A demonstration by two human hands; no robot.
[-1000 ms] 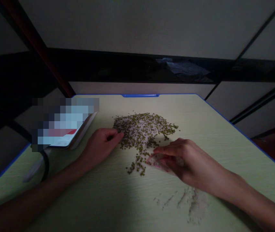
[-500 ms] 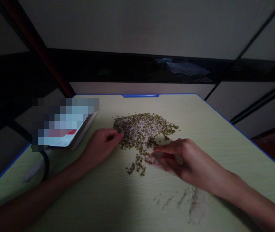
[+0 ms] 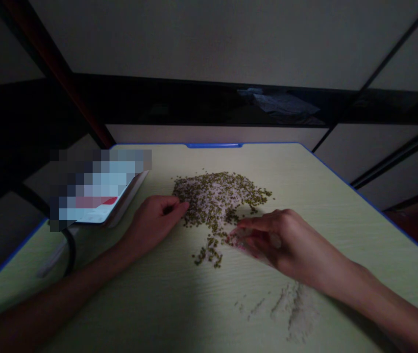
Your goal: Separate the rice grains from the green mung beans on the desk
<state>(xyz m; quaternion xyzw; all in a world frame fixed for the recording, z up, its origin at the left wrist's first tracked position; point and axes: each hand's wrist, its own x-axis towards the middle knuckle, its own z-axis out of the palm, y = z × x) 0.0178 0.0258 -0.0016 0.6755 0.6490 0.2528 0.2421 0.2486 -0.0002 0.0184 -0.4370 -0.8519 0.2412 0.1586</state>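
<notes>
A mixed heap of green beans, which look like mung beans, and pale rice-like grains [image 3: 214,193] lies on the table. My left hand [image 3: 157,215] rests at its left edge, fingers curled and thumb bent in; its inside is hidden. A small cluster of beans and grains [image 3: 209,252] trails off the front of the heap. Beside that trail, my right hand [image 3: 271,240] is low over the table with its fingers bent towards the thumb. Something pinkish and see-through is blurred at its fingertips. Nearer to me is a separate small pile of pale grains [image 3: 300,314].
At the left stands a tilted device with a lit screen [image 3: 94,215], partly blurred out, with a dark cable [image 3: 69,252] by it. The pale table [image 3: 150,314] has a blue rim. Panelled cabinet fronts [image 3: 209,44] rise behind it.
My right hand's fingertips shift slightly beside the trail of beans and grains, and the blur at them changes shape. My left hand stays in place. The heap looks nearly the same.
</notes>
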